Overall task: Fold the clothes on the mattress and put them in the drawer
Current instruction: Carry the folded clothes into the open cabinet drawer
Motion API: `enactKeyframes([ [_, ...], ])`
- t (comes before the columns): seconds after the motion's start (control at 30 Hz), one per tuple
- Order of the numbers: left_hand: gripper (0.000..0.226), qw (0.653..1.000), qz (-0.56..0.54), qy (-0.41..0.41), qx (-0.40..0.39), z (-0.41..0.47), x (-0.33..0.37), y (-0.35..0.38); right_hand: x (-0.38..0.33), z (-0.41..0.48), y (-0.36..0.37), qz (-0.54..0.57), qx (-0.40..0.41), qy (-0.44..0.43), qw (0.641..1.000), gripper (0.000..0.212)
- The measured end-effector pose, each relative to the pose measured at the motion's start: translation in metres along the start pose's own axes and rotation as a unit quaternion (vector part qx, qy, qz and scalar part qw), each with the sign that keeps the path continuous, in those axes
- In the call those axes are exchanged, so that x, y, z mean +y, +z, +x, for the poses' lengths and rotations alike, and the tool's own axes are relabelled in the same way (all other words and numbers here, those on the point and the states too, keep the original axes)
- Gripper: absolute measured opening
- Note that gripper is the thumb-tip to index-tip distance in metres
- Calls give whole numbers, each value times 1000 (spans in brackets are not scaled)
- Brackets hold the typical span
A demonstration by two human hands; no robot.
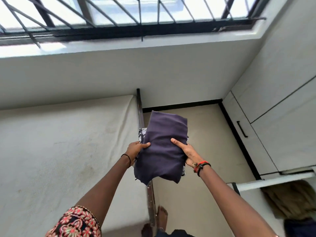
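Both hands grip a folded stack of clothes in the air: left hand (136,150) closed on its left edge, right hand (187,151) closed on its right edge, thumbs on top. Top piece is a dark purple cloth (162,151); a black-and-white patterned piece (142,135) sticks out underneath. Stack sits over the mattress's (68,151) right edge and the dark bed frame rail (140,110). Bare floor (196,194) to the right, white cabinet with a black handle (242,129) beyond it. Barred window (119,14) above. Bare feet visible by the rail.

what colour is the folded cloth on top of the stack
Dark purple-navy, plain; the folded cloth shows best in the head view.
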State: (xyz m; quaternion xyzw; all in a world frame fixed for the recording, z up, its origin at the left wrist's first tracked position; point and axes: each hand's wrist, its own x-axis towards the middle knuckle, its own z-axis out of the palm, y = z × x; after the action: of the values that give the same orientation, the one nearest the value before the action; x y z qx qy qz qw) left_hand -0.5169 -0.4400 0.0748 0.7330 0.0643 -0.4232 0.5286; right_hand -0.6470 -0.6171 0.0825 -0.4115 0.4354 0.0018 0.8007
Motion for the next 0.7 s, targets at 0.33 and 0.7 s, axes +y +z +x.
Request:
enactKeyframes([
  [0.33,42,993,61,27,-102,-36,13,74,2,-82,-73,61,90,-47,993,63],
  [0.7,26,964,177,46,-193,-87,6,200,31,-173,-172,174,206,-79,960,73],
])
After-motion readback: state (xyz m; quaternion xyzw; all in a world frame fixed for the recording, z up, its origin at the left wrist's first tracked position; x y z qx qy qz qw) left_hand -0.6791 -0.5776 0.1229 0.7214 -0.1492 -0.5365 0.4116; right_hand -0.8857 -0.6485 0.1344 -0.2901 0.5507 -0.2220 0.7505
